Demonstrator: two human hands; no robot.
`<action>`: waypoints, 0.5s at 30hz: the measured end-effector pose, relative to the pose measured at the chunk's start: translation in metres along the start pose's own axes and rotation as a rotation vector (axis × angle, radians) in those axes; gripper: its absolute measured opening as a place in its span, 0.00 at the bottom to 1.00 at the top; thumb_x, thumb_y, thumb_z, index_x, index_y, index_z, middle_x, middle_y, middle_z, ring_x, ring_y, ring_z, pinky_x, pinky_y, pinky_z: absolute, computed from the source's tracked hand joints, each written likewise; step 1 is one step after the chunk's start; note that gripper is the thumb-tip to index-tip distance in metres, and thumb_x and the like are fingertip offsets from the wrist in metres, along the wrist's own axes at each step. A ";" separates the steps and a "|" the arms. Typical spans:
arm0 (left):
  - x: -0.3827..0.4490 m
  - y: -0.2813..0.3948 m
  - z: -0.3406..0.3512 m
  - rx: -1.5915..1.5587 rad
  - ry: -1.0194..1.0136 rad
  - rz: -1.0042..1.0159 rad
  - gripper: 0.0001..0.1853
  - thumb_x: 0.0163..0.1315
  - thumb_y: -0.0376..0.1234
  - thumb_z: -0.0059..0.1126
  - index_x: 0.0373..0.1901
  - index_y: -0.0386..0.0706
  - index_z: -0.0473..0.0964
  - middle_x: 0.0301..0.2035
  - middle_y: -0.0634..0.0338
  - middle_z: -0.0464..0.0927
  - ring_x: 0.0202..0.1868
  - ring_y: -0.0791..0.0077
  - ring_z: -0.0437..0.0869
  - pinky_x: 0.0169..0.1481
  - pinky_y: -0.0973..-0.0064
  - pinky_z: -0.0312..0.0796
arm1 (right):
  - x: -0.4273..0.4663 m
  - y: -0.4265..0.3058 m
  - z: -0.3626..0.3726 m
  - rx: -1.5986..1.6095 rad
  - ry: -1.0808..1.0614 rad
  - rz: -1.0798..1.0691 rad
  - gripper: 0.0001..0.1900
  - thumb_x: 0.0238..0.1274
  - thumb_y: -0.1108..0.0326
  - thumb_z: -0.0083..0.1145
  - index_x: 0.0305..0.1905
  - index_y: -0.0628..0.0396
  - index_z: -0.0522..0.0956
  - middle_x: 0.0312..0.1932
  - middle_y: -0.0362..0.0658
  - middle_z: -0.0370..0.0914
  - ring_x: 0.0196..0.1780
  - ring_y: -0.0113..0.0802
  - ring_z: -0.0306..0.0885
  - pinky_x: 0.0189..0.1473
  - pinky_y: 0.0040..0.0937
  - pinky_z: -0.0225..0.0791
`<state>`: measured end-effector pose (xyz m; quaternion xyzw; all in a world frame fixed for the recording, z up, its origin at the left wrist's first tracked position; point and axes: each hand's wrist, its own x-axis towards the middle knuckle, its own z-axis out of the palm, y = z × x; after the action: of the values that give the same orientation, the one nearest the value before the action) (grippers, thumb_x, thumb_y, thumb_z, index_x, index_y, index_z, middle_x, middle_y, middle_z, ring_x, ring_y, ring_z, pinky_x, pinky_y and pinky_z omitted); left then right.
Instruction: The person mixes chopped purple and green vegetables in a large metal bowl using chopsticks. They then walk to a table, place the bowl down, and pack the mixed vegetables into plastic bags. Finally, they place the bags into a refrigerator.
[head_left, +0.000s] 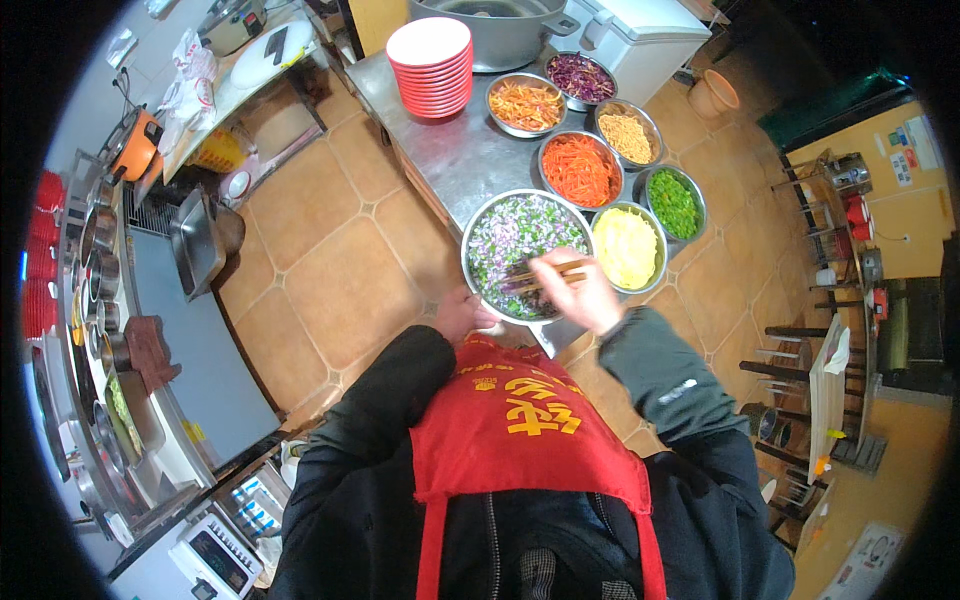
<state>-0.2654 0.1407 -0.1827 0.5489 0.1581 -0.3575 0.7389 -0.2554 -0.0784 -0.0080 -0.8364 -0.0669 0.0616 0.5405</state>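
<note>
A steel bowl (468, 274) stands at the table's near corner, filled with chopped purple onion and green herbs (510, 232). My right hand (581, 291) grips wooden chopsticks (551, 277), whose tips are down in the mix. At the bowl's near left side, my left hand (463, 315) rests against the outer wall, fingers partly hidden under the rim. Right beside this bowl sits a bowl of pale yellow shreds (627, 247). Behind it are bowls of shredded carrot (582, 169) and chopped green vegetable (673, 202).
Farther back on the steel table (427, 161) are bowls of orange shreds (526, 105), noodle-like strips (627, 139) and purple cabbage (581, 77). A stack of red-and-white plates (431, 71) stands near a large grey pot (495, 34). A counter (202, 337) runs along my left.
</note>
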 end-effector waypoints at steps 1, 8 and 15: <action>0.000 0.000 0.000 0.001 0.014 -0.007 0.18 0.80 0.38 0.43 0.55 0.32 0.74 0.40 0.49 0.84 0.38 0.67 0.88 0.44 0.72 0.82 | 0.002 0.004 0.015 -0.141 0.009 -0.044 0.08 0.69 0.65 0.60 0.38 0.58 0.83 0.33 0.50 0.82 0.35 0.48 0.83 0.38 0.37 0.74; -0.003 0.002 0.002 0.027 0.020 -0.041 0.18 0.80 0.37 0.42 0.56 0.31 0.72 0.41 0.47 0.84 0.41 0.63 0.89 0.47 0.70 0.83 | 0.004 0.035 0.010 -0.281 0.041 -0.171 0.09 0.69 0.64 0.61 0.38 0.58 0.83 0.34 0.49 0.83 0.35 0.50 0.83 0.38 0.40 0.77; -0.008 0.007 0.004 -0.010 -0.023 -0.020 0.16 0.80 0.36 0.42 0.56 0.33 0.71 0.42 0.47 0.84 0.41 0.63 0.88 0.47 0.71 0.83 | 0.013 -0.009 -0.001 -0.052 0.097 -0.119 0.08 0.69 0.67 0.61 0.38 0.61 0.84 0.34 0.49 0.84 0.35 0.43 0.85 0.40 0.34 0.77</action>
<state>-0.2665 0.1408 -0.1714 0.5394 0.1571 -0.3703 0.7397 -0.2424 -0.0734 0.0008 -0.8468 -0.0919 -0.0131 0.5238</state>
